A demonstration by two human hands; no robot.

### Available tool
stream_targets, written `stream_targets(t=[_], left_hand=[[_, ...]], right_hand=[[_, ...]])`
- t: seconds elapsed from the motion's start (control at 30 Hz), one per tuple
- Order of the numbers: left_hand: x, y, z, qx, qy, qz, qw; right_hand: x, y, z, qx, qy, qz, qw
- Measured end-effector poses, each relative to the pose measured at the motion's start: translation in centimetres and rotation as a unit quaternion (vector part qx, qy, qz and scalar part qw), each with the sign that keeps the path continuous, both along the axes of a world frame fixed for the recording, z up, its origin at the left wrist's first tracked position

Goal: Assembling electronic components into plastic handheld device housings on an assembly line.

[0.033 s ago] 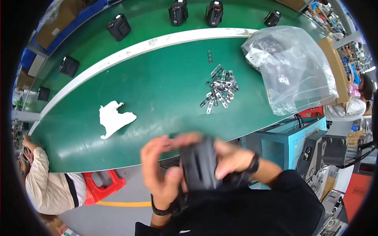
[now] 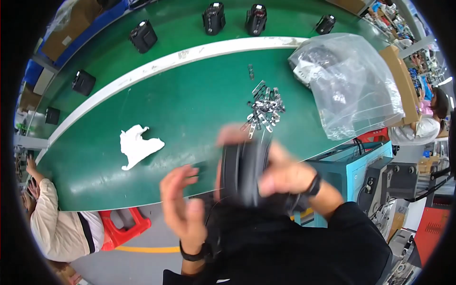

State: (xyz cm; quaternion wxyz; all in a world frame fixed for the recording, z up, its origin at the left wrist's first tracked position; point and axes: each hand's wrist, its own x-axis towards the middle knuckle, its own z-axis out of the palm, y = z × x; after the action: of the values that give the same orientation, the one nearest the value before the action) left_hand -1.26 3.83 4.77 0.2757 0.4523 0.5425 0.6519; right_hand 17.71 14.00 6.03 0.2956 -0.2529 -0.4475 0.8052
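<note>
A boxy black case (image 2: pixel 232 173), smeared by motion, is held in front of my body at the near edge of the green table (image 2: pixel 190 114). My right hand (image 2: pixel 289 175) grips it from the right, thumb on the near face, and blurred fingers show past its far left edge. To its left, apart from it, my left hand (image 2: pixel 183 209) is open with fingers spread and curved. Beyond the case lies a pile of small black and silver metal strips (image 2: pixel 266 107). A crumpled white cloth (image 2: pixel 137 146) rests on the table farther left.
Past a white rail (image 2: pixel 190 51), several black cases (image 2: pixel 143 36) stand spaced out. A large clear plastic bag (image 2: pixel 354 88) lies at the right beside a cardboard box (image 2: pixel 401 85). Blue-green machinery (image 2: pixel 351 166) stands near right. Another person's sleeve (image 2: pixel 47 204) and a red stool (image 2: pixel 126 228) are at left.
The case has moved slightly farther out toward the table with my right hand. My left hand has drawn back leftward, away from the case.
</note>
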Motion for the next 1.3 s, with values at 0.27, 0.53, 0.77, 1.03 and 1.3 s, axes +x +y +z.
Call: stream_targets(t=[0.27, 0.53, 0.77, 1.03, 1.3], left_hand=[[-4.2, -5.4, -2.1, -0.159, -0.05, 0.004, 0.986], [-6.1, -6.1, -2.9, -0.225, -0.074, 0.072, 0.969], [-6.3, -5.3, -2.1, -0.211, -0.104, 0.007, 0.972], [-0.9, 3.3, 1.7, -0.022, 0.167, -0.056, 0.984], [1.2, 4.6, 1.2, -0.131, -0.274, -0.197, 0.932]], right_hand=[[8.3, 30.7, 0.2, 0.397, -0.614, -0.426, 0.532], [11.8, 34.1, -1.2, 0.424, -0.687, -0.185, 0.561], [7.9, 33.1, 2.5, 0.663, -0.613, -0.065, 0.426], [2.7, 16.6, 8.4, 0.625, -0.396, 0.067, 0.67], [1.2, 14.4, 2.8, 0.415, -0.513, -0.102, 0.744]])
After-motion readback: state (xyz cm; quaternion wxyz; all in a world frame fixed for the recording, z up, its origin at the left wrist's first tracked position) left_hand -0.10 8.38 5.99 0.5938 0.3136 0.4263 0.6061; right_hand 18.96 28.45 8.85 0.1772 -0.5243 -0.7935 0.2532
